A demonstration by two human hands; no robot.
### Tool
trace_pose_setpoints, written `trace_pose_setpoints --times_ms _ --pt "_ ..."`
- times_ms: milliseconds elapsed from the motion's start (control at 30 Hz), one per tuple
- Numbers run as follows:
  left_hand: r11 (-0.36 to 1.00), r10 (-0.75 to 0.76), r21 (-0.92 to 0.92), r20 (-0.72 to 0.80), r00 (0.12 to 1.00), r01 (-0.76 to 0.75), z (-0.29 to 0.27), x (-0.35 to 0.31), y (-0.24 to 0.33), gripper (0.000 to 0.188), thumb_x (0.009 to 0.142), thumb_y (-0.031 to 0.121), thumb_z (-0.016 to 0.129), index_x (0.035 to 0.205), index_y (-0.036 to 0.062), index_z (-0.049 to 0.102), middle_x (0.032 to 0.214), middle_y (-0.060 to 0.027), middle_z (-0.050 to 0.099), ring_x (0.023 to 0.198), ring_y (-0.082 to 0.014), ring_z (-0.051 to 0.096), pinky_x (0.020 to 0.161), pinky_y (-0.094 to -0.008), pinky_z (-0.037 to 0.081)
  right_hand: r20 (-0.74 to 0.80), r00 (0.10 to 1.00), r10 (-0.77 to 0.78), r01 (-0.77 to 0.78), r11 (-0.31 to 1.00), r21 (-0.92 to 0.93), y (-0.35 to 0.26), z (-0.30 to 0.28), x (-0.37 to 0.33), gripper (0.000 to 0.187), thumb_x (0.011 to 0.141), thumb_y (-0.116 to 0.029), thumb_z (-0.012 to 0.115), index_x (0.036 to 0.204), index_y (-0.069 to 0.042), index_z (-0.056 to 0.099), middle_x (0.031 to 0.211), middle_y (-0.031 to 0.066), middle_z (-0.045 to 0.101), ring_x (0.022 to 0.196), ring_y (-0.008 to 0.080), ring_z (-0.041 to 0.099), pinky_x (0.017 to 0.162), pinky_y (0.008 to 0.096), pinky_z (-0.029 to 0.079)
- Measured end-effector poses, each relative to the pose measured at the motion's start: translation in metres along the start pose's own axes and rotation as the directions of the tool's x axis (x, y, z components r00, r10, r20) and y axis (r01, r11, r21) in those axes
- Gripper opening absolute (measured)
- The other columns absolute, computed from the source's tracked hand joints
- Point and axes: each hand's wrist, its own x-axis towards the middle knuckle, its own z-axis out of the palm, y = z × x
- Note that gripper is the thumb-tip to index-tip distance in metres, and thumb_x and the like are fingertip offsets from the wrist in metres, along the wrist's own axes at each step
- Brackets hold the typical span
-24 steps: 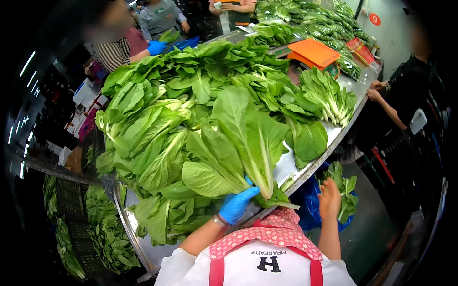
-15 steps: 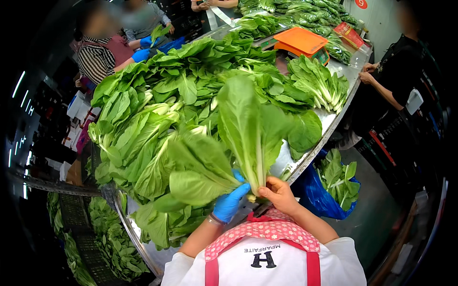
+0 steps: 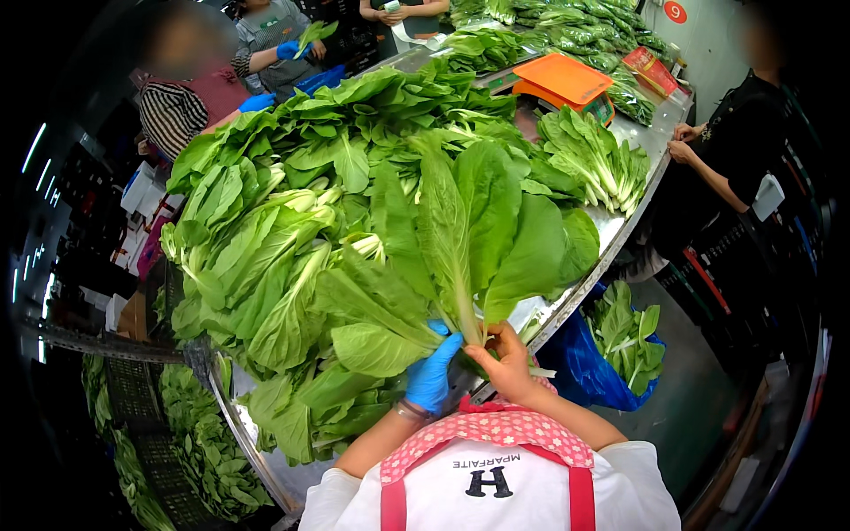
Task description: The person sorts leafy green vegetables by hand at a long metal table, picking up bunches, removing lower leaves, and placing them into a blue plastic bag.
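My left hand (image 3: 434, 373), in a blue glove, is closed round the pale stem ends of leafy greens. From it one leafy green (image 3: 381, 326) fans to the left, low over the pile. A larger leafy green (image 3: 460, 252) stands upright between my hands with its broad leaves spread away from me. My bare right hand (image 3: 512, 365) pinches the base of this larger one from the right, the fingertips partly hidden behind the stem. A pale stalk piece (image 3: 538, 373) shows beside that hand. The pile of leafy greens (image 3: 257, 257) covers much of the metal table (image 3: 580, 292).
A blue bag (image 3: 584, 363) with greens stands right of the table. An orange-topped scale (image 3: 567, 80) sits at the far right, near bagged greens (image 3: 584, 31). Crates of greens (image 3: 212, 442) lie lower left. Co-workers stand at the far left, far side and right.
The larger leafy green has turned and its leaves have fanned wider to the right. Both hands have shifted slightly right and up. A pale stalk piece now shows by my right hand.
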Motion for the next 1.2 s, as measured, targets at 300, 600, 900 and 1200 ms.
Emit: trace_pose_setpoints --times_ms 300,600,900,1200 --pt "0.945 0.208 0.255 0.012 0.978 -0.204 -0.010 0.003 -0.008 0.018 0.089 0.006 0.056 0.107 0.0065 0.055 0.102 -0.0011 0.056 0.094 -0.0105 0.053 0.085 -0.0263 0.043 0.083 0.981 0.176 -0.185 0.975 0.120 -0.009 -0.006 -0.007 0.029 0.084 -0.006 0.065 0.110 -0.001 0.053 0.101 0.0056 0.059 0.085 0.0110 0.057 0.075 0.0245 0.046" --pt "0.925 0.030 0.379 -0.049 0.998 -0.009 -0.017 -0.003 -0.013 0.025 0.091 0.018 0.056 0.112 0.0052 0.056 0.103 -0.0015 0.059 0.091 -0.0104 0.054 0.082 -0.0256 0.044 0.059 0.997 0.045 -0.040 0.997 -0.070 -0.011 -0.010 -0.006 0.026 0.081 -0.007 0.067 0.103 0.003 0.059 0.091 0.0084 0.063 0.077 0.0124 0.060 0.066 0.0253 0.047" --pt "0.907 0.082 0.407 0.078 0.994 -0.107 -0.079 0.034 -0.055 0.033 0.095 0.025 0.047 0.122 0.0062 0.050 0.113 -0.0037 0.056 0.100 -0.0135 0.053 0.089 -0.0296 0.043 0.061 0.980 0.189 -0.179 0.975 -0.130 -0.020 -0.003 0.006 0.028 0.081 -0.006 0.066 0.102 0.007 0.052 0.096 0.0153 0.064 0.077 0.0150 0.063 0.063 0.0255 0.052" --pt "0.941 0.214 0.247 0.101 0.972 -0.233 -0.024 0.007 -0.017 0.021 0.093 0.014 0.048 0.113 0.0067 0.052 0.104 -0.0049 0.059 0.094 -0.0128 0.056 0.083 -0.0284 0.046 0.074 0.965 0.252 -0.262 0.948 0.179 -0.008 0.005 0.009 0.026 0.088 -0.003 0.055 0.111 0.005 0.046 0.104 0.0140 0.062 0.091 0.0179 0.063 0.073 0.0286 0.054"
